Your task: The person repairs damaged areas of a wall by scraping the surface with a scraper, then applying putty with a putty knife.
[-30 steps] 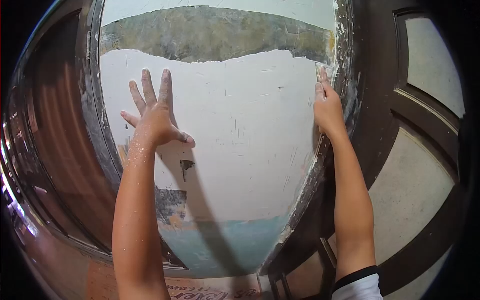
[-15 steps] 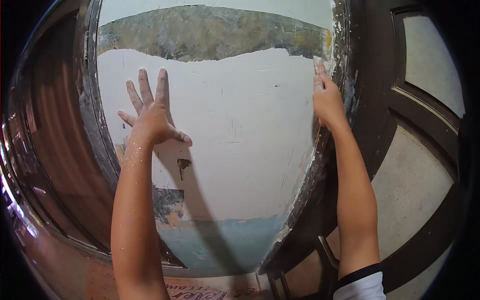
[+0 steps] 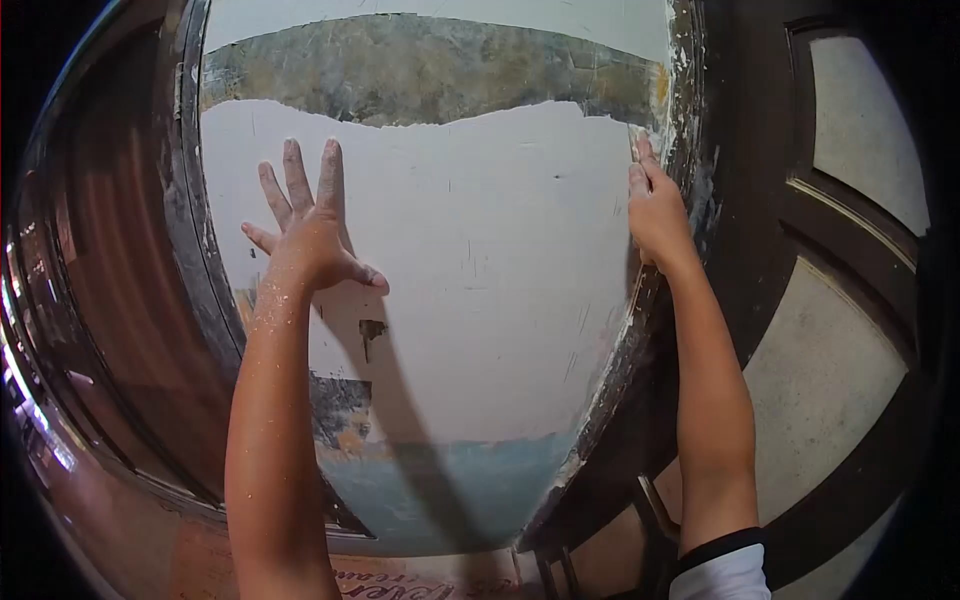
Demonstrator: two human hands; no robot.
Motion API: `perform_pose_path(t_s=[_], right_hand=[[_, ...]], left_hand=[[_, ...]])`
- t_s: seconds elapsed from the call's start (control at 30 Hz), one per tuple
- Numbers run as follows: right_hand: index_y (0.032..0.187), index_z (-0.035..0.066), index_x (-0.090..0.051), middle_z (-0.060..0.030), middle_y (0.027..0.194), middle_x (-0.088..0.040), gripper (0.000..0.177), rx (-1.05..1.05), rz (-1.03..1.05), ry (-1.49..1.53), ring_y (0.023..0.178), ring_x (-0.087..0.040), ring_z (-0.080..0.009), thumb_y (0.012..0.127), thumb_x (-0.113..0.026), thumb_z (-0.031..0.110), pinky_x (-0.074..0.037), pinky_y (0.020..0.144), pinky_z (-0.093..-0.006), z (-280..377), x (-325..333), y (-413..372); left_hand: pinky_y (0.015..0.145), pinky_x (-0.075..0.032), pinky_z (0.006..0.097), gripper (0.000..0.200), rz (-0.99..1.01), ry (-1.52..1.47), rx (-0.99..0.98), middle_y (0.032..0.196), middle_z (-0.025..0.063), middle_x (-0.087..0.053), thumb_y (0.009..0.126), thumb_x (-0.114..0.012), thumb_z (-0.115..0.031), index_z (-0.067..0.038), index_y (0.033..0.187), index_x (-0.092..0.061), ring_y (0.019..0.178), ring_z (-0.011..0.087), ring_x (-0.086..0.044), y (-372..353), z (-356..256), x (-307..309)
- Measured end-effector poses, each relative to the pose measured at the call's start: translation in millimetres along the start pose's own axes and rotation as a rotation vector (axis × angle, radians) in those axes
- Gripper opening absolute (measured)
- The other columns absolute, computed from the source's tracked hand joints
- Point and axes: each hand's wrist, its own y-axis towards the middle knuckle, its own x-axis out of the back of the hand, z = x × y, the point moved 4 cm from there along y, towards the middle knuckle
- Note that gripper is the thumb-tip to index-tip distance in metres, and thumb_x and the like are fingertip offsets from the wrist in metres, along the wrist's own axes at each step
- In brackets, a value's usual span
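Fingers (image 3: 647, 155) of our right hand (image 3: 659, 215) grip a thin, mostly hidden tool (image 3: 634, 142) at the right edge of the white wall (image 3: 490, 350), slightly lower than a moment ago, keeping our work beside the chipped frame (image 3: 683, 90); our left hand (image 3: 312, 245) stays spread against the wall.

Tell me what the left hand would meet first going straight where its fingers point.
Probably the mottled grey-brown band above the left hand, though depth against the white surface is hard to judge.
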Motion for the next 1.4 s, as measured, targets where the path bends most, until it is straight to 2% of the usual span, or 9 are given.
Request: perform_pose_path(t_s=[0.1, 0.27, 0.57, 0.7, 0.83, 0.97, 1.17, 1.23, 1.4], right_hand=[[0.16, 0.015, -0.039, -0.0248, 0.148, -0.058, 0.052, 0.251, -0.065, -0.027, 0.128, -0.062, -0.0376, 0.109, -0.047, 0.022, -0.045, 0.107, -0.0375, -15, -11, 0], [0.137, 0.0, -0.06, -0.0276, 0.131, -0.067, 0.038, 0.179, -0.035, -0.036, 0.122, -0.063, -0.045, 0.108, -0.047, 0.022, -0.047, 0.104, -0.0406, -17, -4, 1], [0.15, 0.01, -0.053, -0.0276, 0.135, -0.065, 0.045, 0.18, -0.037, -0.071, 0.125, -0.061, -0.0449, 0.108, -0.048, 0.027, -0.046, 0.106, -0.042, -19, -4, -4], [0.147, 0.013, -0.056, -0.0284, 0.132, -0.066, 0.042, 0.192, -0.07, -0.096, 0.121, -0.063, -0.0463, 0.108, -0.048, 0.026, -0.048, 0.104, -0.0437, -23, -9, -2], [0.142, -0.005, -0.056, -0.0297, 0.139, -0.062, 0.042, 0.13, -0.046, -0.053, 0.129, -0.061, -0.0392, 0.109, -0.048, 0.021, -0.043, 0.109, -0.0386, -23, -14, -6], [0.143, 0.01, -0.06, -0.0285, 0.123, -0.069, 0.041, 0.102, -0.056, -0.13, 0.117, -0.065, -0.0464, 0.108, -0.049, 0.027, -0.05, 0.099, -0.0468, -18, -8, 9], [0.158, 0.024, -0.043, -0.0264, 0.135, -0.065, 0.051, 0.145, -0.104, -0.133, 0.124, -0.061, -0.0466, 0.108, -0.048, 0.027, -0.049, 0.103, -0.045, -19, -12, -11], [0.152, 0.004, -0.049, -0.0289, 0.139, -0.062, 0.047, 0.158, -0.059, -0.086, 0.13, -0.061, -0.0404, 0.11, -0.047, 0.024, -0.045, 0.107, -0.0383, -17, -12, -4], [0.154, 0.007, -0.047, -0.028, 0.142, -0.061, 0.047, 0.108, -0.032, -0.123, 0.131, -0.06, -0.0397, 0.109, -0.047, 0.022, -0.045, 0.107, -0.037, -17, -10, -8]], left_hand=[[0.113, -0.007, 0.0842, 0.178, -0.008, -0.001, -0.003, 0.174, 0.0142, 0.018, 0.023, -0.105, -0.043, -0.035, 0.168, -0.002, 0.158, 0.0437, 0.019, -2, -1, -2], [0.108, -0.007, 0.0876, 0.182, -0.013, -0.015, -0.048, 0.173, 0.0174, 0.021, 0.021, -0.105, -0.047, -0.032, 0.168, 0.001, 0.156, 0.0466, 0.023, 4, 7, -8], [0.113, -0.007, 0.084, 0.179, -0.016, -0.009, -0.019, 0.173, 0.0161, 0.02, 0.024, -0.105, -0.046, -0.035, 0.168, 0.001, 0.157, 0.044, 0.022, 0, 2, -4], [0.105, -0.005, 0.0892, 0.191, -0.027, 0.003, -0.052, 0.172, 0.0191, 0.025, 0.011, -0.1, -0.057, -0.031, 0.168, 0.005, 0.155, 0.0493, 0.024, 10, 10, -14], [0.104, -0.005, 0.0892, 0.19, -0.033, 0.01, -0.068, 0.172, 0.0199, 0.024, 0.014, -0.102, -0.055, -0.03, 0.168, 0.007, 0.155, 0.0488, 0.024, 6, 8, -11], [0.111, -0.008, 0.0852, 0.179, 0.023, 0.022, -0.003, 0.173, 0.0168, 0.02, 0.025, -0.105, -0.046, -0.035, 0.168, 0.002, 0.157, 0.0453, 0.022, 1, 0, -1], [0.112, -0.006, 0.0847, 0.18, -0.003, 0.005, -0.013, 0.174, 0.0157, 0.02, 0.023, -0.105, -0.047, -0.036, 0.168, 0.003, 0.157, 0.0442, 0.021, 1, 2, -3], [0.112, -0.007, 0.0847, 0.181, -0.004, 0.003, -0.006, 0.173, 0.0156, 0.02, 0.023, -0.105, -0.047, -0.037, 0.168, 0.003, 0.157, 0.044, 0.021, 1, 1, -1], [0.104, -0.007, 0.0905, 0.19, -0.052, 0.003, -0.072, 0.172, 0.0208, 0.021, 0.013, -0.102, -0.052, -0.028, 0.168, 0.004, 0.155, 0.051, 0.022, 6, 6, -10]])
